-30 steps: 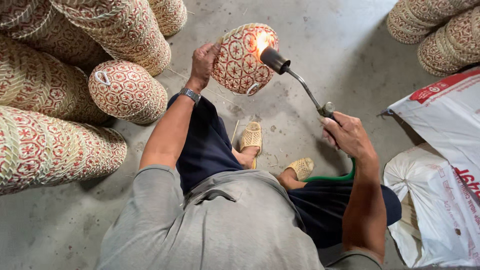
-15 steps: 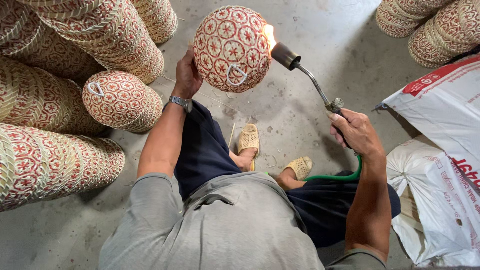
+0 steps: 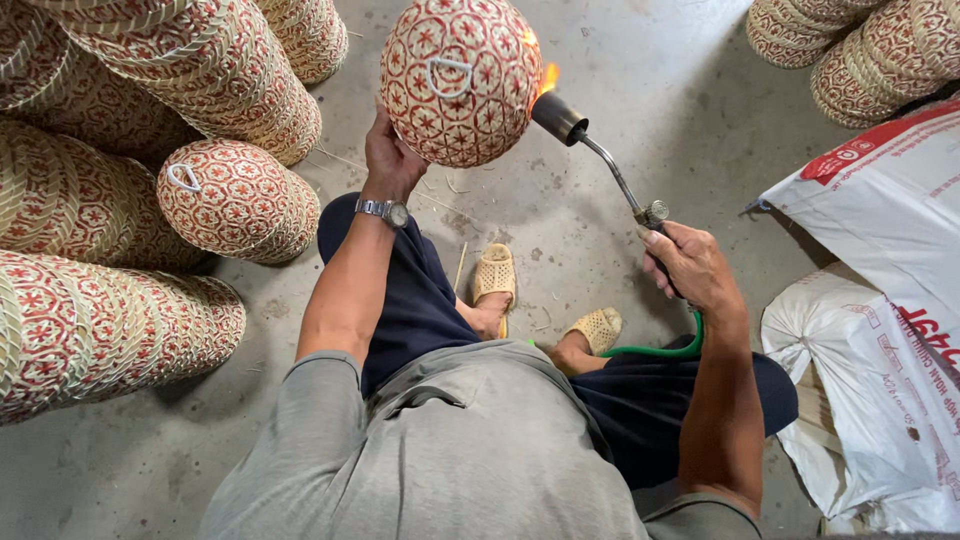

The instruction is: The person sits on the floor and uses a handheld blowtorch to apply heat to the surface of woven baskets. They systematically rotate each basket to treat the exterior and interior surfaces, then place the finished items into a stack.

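The left hand supports the round woven basket from below, its grip closed on the lower edge and raising the basket above the concrete floor. The right hand is clamped around the handle of one gas torch; the nozzle sits just beside the basket's right edge, and one flame touches the weave there. One green hose runs from the torch behind the right wrist. Open floor lies ahead of the two sandalled feet, between the stacks. Left of the person, nested stacks of matching baskets lie on their sides, one with its looped bottom facing the camera; the exact stack count cannot be told, since the frame edge cuts them. More stacks occupy the upper right. Two white sacks rest at the right edge; their contents are not visible.
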